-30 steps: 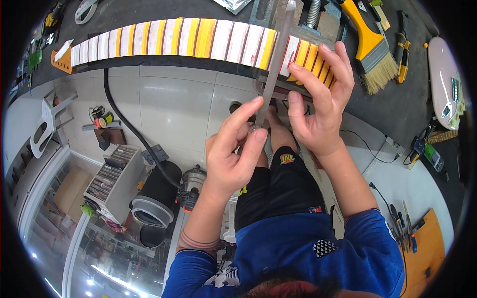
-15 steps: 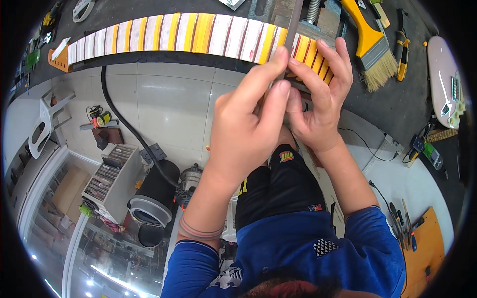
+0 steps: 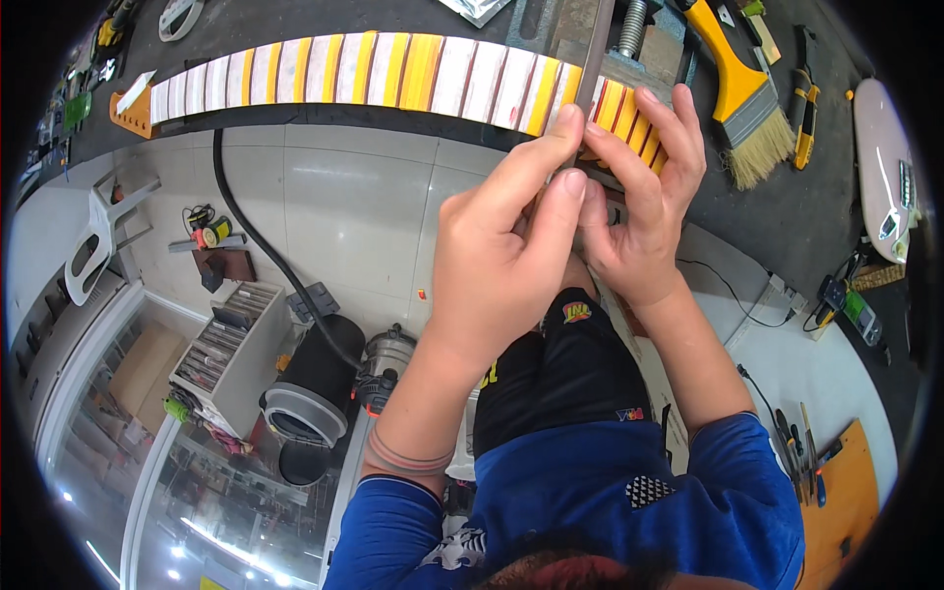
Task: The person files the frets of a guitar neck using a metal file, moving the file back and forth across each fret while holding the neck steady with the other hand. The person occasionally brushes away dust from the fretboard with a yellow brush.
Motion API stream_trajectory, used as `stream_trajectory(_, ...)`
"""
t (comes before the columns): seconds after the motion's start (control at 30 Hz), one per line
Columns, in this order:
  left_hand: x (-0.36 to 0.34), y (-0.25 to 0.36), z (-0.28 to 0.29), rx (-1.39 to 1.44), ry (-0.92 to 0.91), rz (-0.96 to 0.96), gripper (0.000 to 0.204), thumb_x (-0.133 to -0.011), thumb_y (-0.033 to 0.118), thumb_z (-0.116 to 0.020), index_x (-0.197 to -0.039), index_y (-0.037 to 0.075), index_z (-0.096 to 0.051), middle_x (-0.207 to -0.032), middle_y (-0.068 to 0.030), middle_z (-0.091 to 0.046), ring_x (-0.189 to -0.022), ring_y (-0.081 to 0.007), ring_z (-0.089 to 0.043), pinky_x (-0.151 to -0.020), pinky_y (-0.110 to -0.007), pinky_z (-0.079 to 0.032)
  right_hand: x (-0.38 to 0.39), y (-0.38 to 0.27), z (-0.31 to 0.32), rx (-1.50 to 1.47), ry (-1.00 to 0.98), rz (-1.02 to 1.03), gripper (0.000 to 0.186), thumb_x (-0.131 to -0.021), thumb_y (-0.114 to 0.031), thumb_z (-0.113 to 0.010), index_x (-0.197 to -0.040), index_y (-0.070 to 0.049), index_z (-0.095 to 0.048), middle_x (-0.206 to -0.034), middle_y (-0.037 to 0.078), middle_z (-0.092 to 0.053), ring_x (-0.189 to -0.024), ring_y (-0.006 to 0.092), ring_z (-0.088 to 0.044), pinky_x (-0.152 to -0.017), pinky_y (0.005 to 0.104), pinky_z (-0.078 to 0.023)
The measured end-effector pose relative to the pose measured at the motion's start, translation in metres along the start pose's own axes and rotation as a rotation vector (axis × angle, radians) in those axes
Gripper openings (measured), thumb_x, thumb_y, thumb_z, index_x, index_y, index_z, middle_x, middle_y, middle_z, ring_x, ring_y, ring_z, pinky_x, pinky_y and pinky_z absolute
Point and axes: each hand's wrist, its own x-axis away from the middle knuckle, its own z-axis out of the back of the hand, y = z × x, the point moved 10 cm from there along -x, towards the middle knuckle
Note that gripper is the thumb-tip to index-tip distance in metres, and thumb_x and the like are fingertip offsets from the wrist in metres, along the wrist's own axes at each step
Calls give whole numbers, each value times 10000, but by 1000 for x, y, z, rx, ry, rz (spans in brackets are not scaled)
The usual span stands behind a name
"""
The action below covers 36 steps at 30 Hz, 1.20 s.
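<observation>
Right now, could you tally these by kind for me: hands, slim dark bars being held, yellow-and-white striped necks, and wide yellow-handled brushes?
Hands: 2, left hand and right hand
Slim dark bar: 1
Striped neck: 1
Wide brush: 1
Total: 5

blue short-sleeved shirt [image 3: 580, 472] | black shorts [image 3: 551, 383], bright patches [image 3: 576, 312] | left forearm [image 3: 433, 398]: thin rings [image 3: 408, 463], possibly bands

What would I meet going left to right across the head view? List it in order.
White chair → black cylinder → left hand → right hand → brush → yellow-and-black tool → pale guitar body.
</observation>
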Motion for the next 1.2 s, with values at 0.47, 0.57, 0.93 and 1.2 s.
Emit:
stream_trajectory(0.47, 3, 10, 3, -122, 15, -99, 459, -968, -73, -710, -1421, -2, -705, -1072, -227, -799, -801, -232, -792, -766, -324, -600, 1, 0, -2, 15, -21, 3, 632, -765, -10, -737, -1351, -248, -745, -1570, 146, -506, -1530, 492, -380, -1257, 552, -331)
stream_trajectory(0.57, 14, 6, 2, -133, 14, -118, 461, -964, -60, -720, -1422, -4, -704, -1018, -201, -797, -740, -230, -760, -716, -330, -589, 1, 3, 0, 13, -10, 7, 632, -770, -18, -734, -1358, -249, -743, -1570, 147, -506, -1531, 493, -377, -1256, 555, -329)
stream_trajectory(0.93, 7, 19, 5, -214, 19, -176, 448, -959, -55, -732, -1404, -4, -713, -1144, -220, -800, -834, -291, -806, -756, -348, -610, 2, 1, -4, 11, -41, -7, 594, -803, -37, -741, -1357, -251, -742, -1574, 155, -498, -1536, 498, -360, -1255, 563, -327)
stream_trajectory(1.2, 102, -15, 29, -375, -113, -48, 450, -916, -119, -721, -1363, -63, -720, -1235, -257, -789, -977, -239, -823, -887, -297, -600, 5, 2, 0, 9, -18, -4, 631, -768, 0, -722, -1348, -247, -745, -1567, 158, -505, -1529, 504, -366, -1250, 567, -332)
